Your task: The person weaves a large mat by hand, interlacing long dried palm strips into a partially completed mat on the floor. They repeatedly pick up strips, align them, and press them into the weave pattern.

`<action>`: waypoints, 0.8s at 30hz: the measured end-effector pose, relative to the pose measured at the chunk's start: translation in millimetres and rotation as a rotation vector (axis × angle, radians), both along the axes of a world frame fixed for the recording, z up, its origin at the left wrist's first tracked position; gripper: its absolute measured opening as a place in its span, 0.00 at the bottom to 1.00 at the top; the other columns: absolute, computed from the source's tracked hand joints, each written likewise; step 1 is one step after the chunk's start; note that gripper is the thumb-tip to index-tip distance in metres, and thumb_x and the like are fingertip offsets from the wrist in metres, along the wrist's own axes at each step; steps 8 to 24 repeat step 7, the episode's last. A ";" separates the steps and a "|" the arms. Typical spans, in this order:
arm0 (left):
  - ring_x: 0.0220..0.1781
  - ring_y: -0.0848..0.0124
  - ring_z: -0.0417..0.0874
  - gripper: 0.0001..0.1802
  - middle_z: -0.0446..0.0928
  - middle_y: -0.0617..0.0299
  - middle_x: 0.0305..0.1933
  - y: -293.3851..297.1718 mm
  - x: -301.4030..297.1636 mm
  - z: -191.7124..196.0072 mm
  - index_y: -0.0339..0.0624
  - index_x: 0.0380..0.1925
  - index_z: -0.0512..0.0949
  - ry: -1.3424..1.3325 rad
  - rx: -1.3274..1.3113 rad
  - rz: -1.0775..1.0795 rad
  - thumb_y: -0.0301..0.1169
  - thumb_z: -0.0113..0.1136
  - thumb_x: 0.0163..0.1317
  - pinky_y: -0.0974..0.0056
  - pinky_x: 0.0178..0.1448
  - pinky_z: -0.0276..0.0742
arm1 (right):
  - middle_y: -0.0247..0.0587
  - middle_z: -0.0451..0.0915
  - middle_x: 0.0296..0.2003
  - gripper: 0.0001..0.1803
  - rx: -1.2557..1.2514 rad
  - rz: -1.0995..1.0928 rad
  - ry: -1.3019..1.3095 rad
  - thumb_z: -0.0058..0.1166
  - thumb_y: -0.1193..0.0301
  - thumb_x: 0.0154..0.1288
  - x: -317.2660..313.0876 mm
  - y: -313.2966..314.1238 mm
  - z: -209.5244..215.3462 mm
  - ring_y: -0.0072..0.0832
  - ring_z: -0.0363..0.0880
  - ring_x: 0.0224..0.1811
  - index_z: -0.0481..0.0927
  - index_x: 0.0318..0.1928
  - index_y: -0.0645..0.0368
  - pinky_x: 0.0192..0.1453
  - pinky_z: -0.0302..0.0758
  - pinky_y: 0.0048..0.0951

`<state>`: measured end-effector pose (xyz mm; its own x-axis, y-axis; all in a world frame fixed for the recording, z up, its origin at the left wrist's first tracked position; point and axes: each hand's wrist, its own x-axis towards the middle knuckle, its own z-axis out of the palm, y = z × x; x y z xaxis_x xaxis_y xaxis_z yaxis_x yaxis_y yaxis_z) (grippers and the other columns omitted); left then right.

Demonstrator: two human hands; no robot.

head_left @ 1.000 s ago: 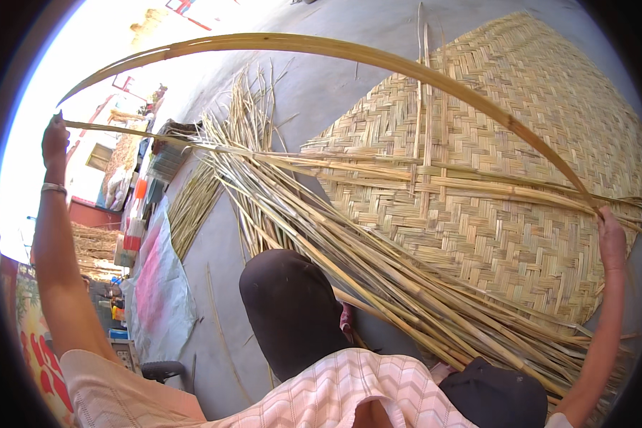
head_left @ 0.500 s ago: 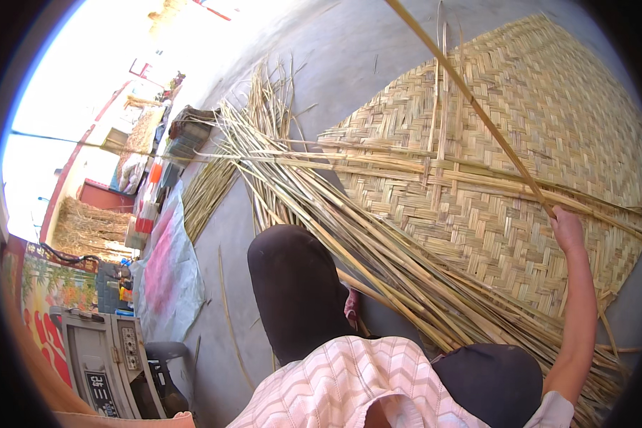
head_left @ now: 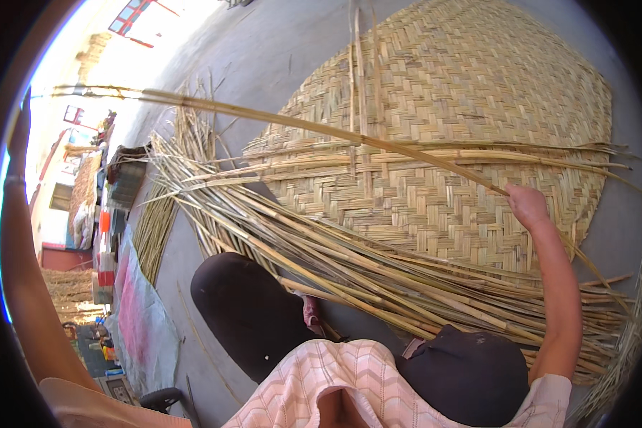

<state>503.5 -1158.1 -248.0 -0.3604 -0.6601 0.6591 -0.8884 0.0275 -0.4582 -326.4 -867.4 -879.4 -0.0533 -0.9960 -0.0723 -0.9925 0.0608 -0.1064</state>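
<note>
My right hand is closed round one end of a long split reed. The reed slants up to the left over a woven reed mat. At the far left rim my raised left hand shows dark and narrow, close to the reed's far end; its fingers do not show clearly, so I cannot tell whether it grips the reed. Several loose strips lie across the mat, and a few others cross its far left part.
A large bundle of reeds lies between my knees and the mat. Behind my left knee are a smaller bundle and a pale sheet with a pink patch. Dry stalks lie at the right.
The long reed has swung from steeply upright to a flatter slant toward the left. My left arm has come up into view at the left rim. The view has shifted rightward.
</note>
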 end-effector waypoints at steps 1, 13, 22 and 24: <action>0.58 0.50 0.76 0.39 0.65 0.43 0.66 -20.1 25.6 -20.8 0.54 0.73 0.46 -0.036 0.086 0.000 0.19 0.45 0.62 0.51 0.54 0.77 | 0.48 0.80 0.28 0.04 -0.012 0.020 0.028 0.51 0.68 0.59 2.9 0.5 4.0 0.50 0.79 0.33 0.77 0.33 0.53 0.35 0.74 0.50; 0.57 0.45 0.77 0.30 0.78 0.40 0.52 -90.0 84.0 -294.5 0.48 0.67 0.63 -0.209 0.600 0.173 0.24 0.46 0.63 0.48 0.52 0.76 | 0.47 0.80 0.28 0.04 -0.084 0.180 0.100 0.49 0.72 0.58 28.3 -29.0 50.8 0.47 0.80 0.31 0.78 0.33 0.53 0.33 0.76 0.46; 0.57 0.45 0.77 0.30 0.78 0.40 0.52 -90.0 84.0 -294.5 0.48 0.67 0.63 -0.209 0.600 0.173 0.24 0.46 0.63 0.48 0.52 0.76 | 0.47 0.80 0.28 0.04 -0.084 0.180 0.100 0.49 0.72 0.58 28.3 -29.0 50.8 0.47 0.80 0.31 0.78 0.33 0.53 0.33 0.76 0.46; 0.57 0.45 0.77 0.30 0.78 0.40 0.52 -90.0 84.0 -294.5 0.48 0.67 0.63 -0.209 0.600 0.173 0.24 0.46 0.63 0.48 0.52 0.76 | 0.47 0.80 0.28 0.04 -0.084 0.180 0.100 0.49 0.72 0.58 28.3 -29.0 50.8 0.47 0.80 0.31 0.78 0.33 0.53 0.33 0.76 0.46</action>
